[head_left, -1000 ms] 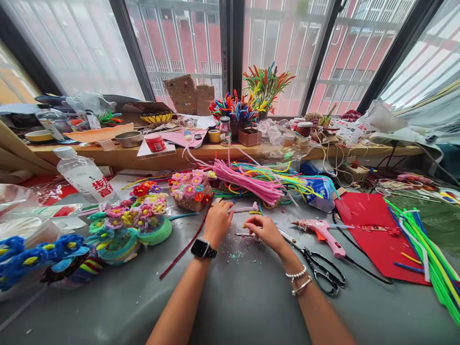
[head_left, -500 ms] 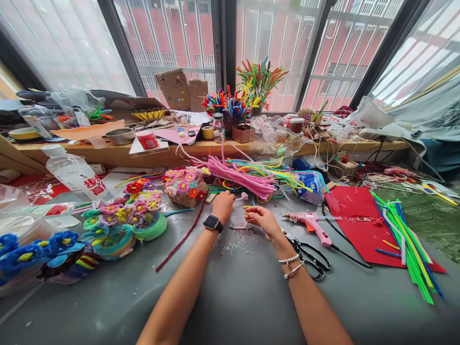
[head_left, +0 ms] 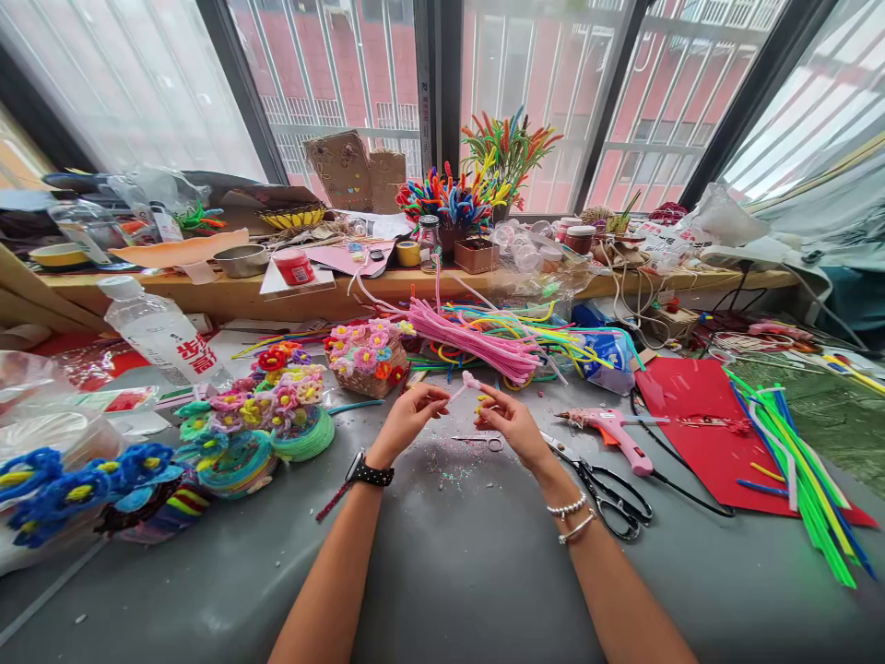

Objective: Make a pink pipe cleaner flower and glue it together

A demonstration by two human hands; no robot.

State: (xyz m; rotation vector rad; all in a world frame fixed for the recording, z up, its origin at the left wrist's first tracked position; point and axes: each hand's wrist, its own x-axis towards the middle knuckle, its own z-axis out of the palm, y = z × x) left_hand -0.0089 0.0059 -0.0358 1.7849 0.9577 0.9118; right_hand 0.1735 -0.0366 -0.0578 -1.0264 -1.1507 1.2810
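Observation:
My left hand [head_left: 411, 420] is closed, its fingertips pinching the stem of a pale pink pipe cleaner [head_left: 459, 393] whose top is curled into small loops. Facing it, my right hand [head_left: 513, 426] pinches a short yellow pipe cleaner piece [head_left: 479, 403], and its forefinger is close to the pink loops; whether it touches them I cannot tell. Small scissors [head_left: 489, 443] lie on the grey table between the hands. Behind them rests a thick bundle of pink pipe cleaners [head_left: 477, 341]. A pink glue gun [head_left: 619, 433] and black-handled scissors [head_left: 615, 498] lie right of my right hand.
Pipe cleaner flowers in a basket [head_left: 370, 360] and in coiled pots [head_left: 304, 433] stand on the left, near a tilted plastic bottle [head_left: 166, 337]. Red card [head_left: 681, 397] with green strips [head_left: 795, 480] lies right. A wooden ledge [head_left: 373, 288] full of supplies runs behind.
My left hand has drawn back toward me and lifted the pink pipe cleaner's looped end beside my right fingertips. My right hand stays nearly in place. The view has shifted slightly.

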